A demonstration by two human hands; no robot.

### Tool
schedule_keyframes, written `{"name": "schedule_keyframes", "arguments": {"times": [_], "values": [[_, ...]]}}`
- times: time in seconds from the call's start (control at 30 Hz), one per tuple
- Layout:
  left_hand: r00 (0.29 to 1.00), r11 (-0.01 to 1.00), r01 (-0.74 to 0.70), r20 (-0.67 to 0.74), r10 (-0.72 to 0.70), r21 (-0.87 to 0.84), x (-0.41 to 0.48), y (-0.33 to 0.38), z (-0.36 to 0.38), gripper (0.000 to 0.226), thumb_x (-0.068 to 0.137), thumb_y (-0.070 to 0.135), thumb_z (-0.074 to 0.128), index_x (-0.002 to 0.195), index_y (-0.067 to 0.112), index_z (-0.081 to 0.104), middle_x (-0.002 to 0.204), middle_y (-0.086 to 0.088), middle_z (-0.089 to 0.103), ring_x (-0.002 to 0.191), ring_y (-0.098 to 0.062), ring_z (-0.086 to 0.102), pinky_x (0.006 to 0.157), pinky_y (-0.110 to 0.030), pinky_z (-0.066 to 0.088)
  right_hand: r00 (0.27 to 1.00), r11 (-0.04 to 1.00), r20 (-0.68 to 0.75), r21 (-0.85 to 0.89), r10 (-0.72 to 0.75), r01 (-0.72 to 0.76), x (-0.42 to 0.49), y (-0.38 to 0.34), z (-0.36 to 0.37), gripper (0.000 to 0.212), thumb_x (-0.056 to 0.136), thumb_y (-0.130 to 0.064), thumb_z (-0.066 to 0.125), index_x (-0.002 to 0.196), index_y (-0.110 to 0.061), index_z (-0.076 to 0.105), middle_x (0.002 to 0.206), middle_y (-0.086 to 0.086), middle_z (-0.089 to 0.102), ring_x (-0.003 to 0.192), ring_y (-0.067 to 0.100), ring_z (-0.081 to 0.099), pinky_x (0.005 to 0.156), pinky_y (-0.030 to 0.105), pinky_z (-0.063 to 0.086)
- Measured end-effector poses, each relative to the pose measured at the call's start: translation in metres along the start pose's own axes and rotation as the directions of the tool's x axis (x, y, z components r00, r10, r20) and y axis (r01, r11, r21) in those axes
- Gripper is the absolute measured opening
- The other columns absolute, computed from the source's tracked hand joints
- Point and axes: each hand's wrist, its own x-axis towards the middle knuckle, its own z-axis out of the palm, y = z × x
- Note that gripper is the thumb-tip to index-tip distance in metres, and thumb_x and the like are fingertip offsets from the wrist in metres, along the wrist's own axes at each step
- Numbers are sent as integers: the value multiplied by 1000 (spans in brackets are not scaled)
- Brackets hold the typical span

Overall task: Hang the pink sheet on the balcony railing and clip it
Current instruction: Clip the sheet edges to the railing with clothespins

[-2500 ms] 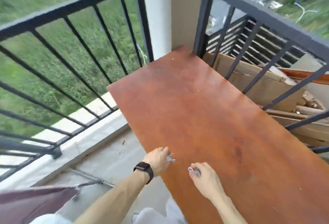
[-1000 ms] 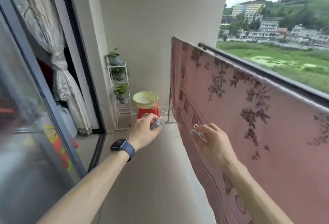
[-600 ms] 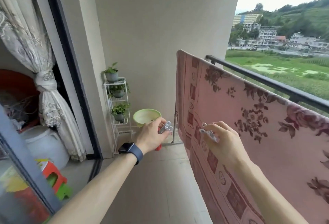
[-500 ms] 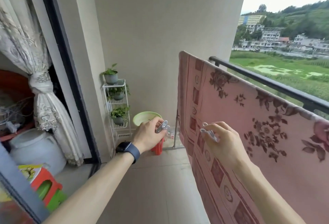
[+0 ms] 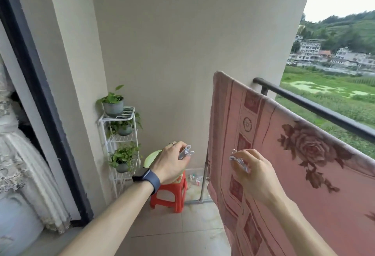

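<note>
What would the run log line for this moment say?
pink sheet: draped, no clip attached in view | left hand: pinches first clip | right hand: holds second clip before sheet | next: likely clip sheet

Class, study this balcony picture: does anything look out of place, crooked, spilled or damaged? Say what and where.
Only small bits scattered on the floor between the red stool and the pink sheet, too small to identify. The sheet hangs smooth, with no clip on its visible top edge yet.

The left hand (image 5: 169, 164) covers most of what looks like a green basin (image 5: 151, 157).
</note>
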Motion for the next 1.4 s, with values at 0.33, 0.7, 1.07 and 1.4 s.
{"name": "schedule_keyframes", "arguments": {"times": [0.33,0.7,1.07,1.4], "values": [[985,990,-116,121,125,-79,264,-88,11,36,96,37,51,129,24,50,121,-5,64,107,-28,60,87,-32,46,993,986,-69,-130,91,-100,208,25,85,20,100,-33,53,115,-23,63,119,-7,62,100,16,60,81,29,45],[978,941,-63,167,124,-332,498,-101,52,20,91,12,47,109,14,54,97,1,56,98,-25,55,76,-30,39,988,974,-111,-192,104,-124,410,43,106,38,104,-22,31,141,-23,30,138,9,46,127,22,52,96,35,44],[921,804,117,366,130,-583,686,-111,126,52,82,46,73,126,23,55,117,4,60,99,-18,62,67,-25,46,951,792,-239,-534,197,-298,618,82,119,49,95,-57,44,133,-26,43,125,5,57,105,27,60,81,41,52],[770,616,142,477,423,-775,738,-153,204,27,82,40,77,77,19,60,60,11,57,52,-8,52,56,-25,44,903,696,-113,-599,414,-395,708,109,142,16,95,-36,49,92,-28,62,90,-2,67,73,18,58,58,31,43]]}}
